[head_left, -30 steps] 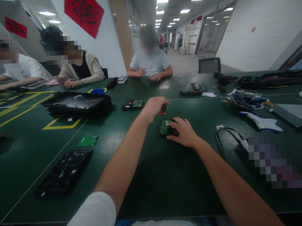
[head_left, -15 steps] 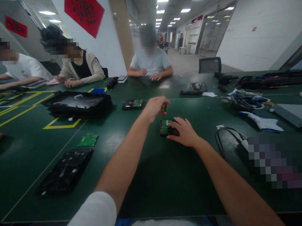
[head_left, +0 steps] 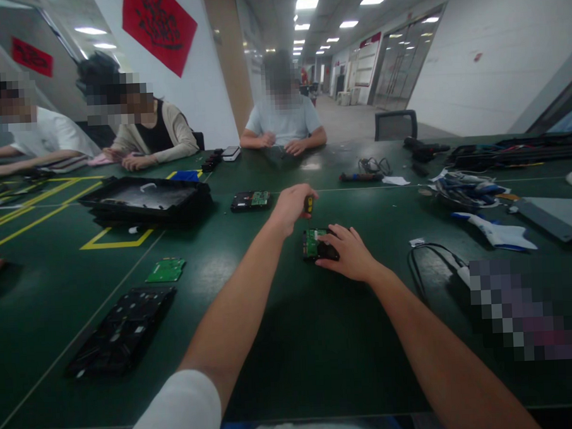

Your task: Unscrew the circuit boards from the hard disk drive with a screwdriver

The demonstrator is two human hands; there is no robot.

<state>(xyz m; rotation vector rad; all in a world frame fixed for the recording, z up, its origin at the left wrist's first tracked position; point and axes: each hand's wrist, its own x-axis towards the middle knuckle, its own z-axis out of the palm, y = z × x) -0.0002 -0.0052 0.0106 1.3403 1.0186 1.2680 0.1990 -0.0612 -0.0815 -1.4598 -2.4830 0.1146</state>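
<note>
Head view, near to far. Nearest: white sleeve (head_left: 174,412) at bottom edge, both bare forearms stretched fwd over dark green table (head_left: 291,341). Near left on the table: flat black tray (head_left: 123,330), w/ loose green circuit board (head_left: 166,270) just beyond it, apart. Near right: black cable loop (head_left: 430,265) beside a blurred patch.

Mid-table: right hand (head_left: 347,251) laid palm-down on small black drive (head_left: 319,244), fingers spread over its right half, pressing it flat; green board face showing on drive's left part. Drive flat on table, about centre, just in front of left hand. Left hand (head_left: 292,205) raised just behind and above drive, closed round a small tool w/ yellow-black handle (head_left: 309,204); tip hidden, can't tell if touching drive.

Further back: second drive (head_left: 250,199) w/ green board up, left of left hand, well apart. Big black tray stack (head_left: 145,198) further left, by yellow floor-tape lines (head_left: 114,241). Right side: white-blue gadget (head_left: 495,230), tangle of cables (head_left: 460,191), grey flat panel (head_left: 556,212).

Far edge: three people seated, hands on table; one opposite in light tee (head_left: 284,120), two at far left. Empty chair (head_left: 396,124) to right. Red wall hanging (head_left: 159,24) behind, corridor w/ ceiling lights beyond.
</note>
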